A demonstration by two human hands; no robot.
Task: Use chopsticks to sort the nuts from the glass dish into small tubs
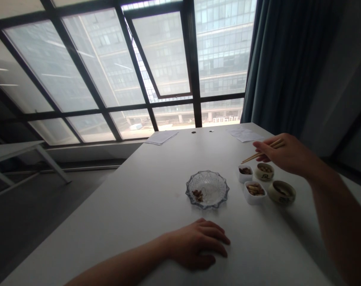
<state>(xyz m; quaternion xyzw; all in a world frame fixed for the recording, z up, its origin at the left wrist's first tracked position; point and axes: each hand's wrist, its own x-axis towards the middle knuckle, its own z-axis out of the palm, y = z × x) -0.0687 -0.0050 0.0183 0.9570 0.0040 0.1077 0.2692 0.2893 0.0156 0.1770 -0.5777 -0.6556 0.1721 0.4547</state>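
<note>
Snugly in the right grip (283, 155), wooden chopsticks (251, 158).

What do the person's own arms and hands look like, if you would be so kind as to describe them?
The left forearm and right forearm are bare, with no sleeve in view. The left hand and right hand wear no gloves, and no watch, ring or bracelet shows on them.
</note>
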